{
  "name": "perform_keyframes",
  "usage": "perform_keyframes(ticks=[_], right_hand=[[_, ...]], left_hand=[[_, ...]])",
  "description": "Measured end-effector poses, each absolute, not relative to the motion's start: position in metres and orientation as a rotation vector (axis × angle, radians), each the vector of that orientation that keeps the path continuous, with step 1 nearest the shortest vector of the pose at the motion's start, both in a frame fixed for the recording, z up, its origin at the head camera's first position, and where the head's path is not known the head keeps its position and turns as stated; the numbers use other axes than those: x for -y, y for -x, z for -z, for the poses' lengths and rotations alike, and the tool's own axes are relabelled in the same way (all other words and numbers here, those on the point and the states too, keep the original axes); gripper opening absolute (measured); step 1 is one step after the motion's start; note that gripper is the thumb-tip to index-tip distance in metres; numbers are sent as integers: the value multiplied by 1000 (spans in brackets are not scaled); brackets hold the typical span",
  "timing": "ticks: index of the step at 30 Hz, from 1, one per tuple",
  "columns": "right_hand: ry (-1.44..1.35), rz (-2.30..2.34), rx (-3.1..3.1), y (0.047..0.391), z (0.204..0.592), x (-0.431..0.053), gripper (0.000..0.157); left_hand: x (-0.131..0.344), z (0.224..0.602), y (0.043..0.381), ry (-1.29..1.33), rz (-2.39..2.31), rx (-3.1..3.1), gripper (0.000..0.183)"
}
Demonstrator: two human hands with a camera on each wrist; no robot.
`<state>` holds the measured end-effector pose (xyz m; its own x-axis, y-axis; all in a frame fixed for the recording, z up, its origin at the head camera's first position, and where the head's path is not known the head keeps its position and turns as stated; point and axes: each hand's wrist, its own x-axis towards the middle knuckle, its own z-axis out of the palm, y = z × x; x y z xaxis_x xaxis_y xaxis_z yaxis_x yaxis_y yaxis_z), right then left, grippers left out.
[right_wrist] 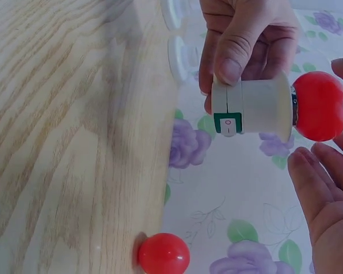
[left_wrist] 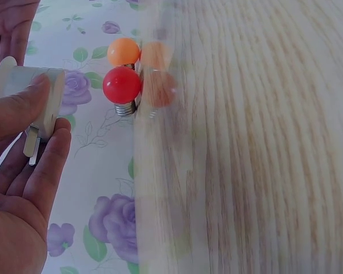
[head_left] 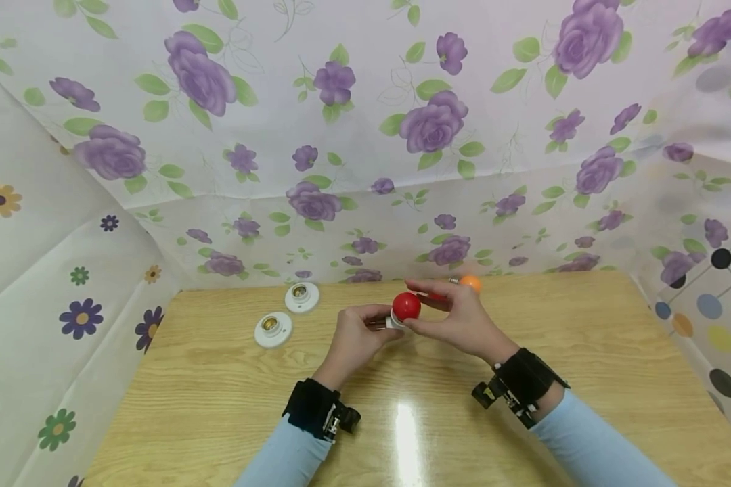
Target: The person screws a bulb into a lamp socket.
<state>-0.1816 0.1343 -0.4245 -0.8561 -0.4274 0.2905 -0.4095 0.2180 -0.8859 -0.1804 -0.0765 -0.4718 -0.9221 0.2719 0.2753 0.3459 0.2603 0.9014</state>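
Note:
My left hand [head_left: 355, 337] pinches a white plug-in lamp socket [right_wrist: 266, 108] between thumb and fingers, above the table. Two flat metal prongs [left_wrist: 31, 142] stick out of it in the left wrist view, and a switch marked O and I [right_wrist: 228, 124] shows on its side. A red bulb [right_wrist: 321, 106] sits in the socket's mouth, a bit of its metal base visible. Around this bulb my right hand [head_left: 463, 323] spreads its fingers, which are mostly straight. A gap shows between the nearer fingertips [right_wrist: 302, 160] and the bulb.
A second red bulb [left_wrist: 122, 85] and an orange bulb [left_wrist: 124, 52] lie near the table's back edge, on the right. Two round white lamp holders [head_left: 302, 297] are at the back left. A flowered cloth [head_left: 317, 203] hangs behind the wooden table [head_left: 219, 419].

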Motion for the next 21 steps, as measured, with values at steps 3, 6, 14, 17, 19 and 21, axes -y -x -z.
perform_keyframes(ticks=[3,6,14,17,19,21], right_hand=[[885,1749,-2415,185,431,-136,57],[917,1745,-2399,186,433,-136,56],[932,1741,-2400,186,433,-134,52],[931,1745,-2396,185,432,-134,49],[930,1747,-2398,184,432,-133,48],[925,1753,-2402,183,431,-133,47]], left_hand=[[77,471,180,605,1776,2437,31],[77,471,180,608,1777,2435,32],[78,470,180,618,1765,2433,31],[77,470,180,633,1751,2429,31],[77,471,180,636,1743,2433,32],[77,471,180,632,1742,2435,32]])
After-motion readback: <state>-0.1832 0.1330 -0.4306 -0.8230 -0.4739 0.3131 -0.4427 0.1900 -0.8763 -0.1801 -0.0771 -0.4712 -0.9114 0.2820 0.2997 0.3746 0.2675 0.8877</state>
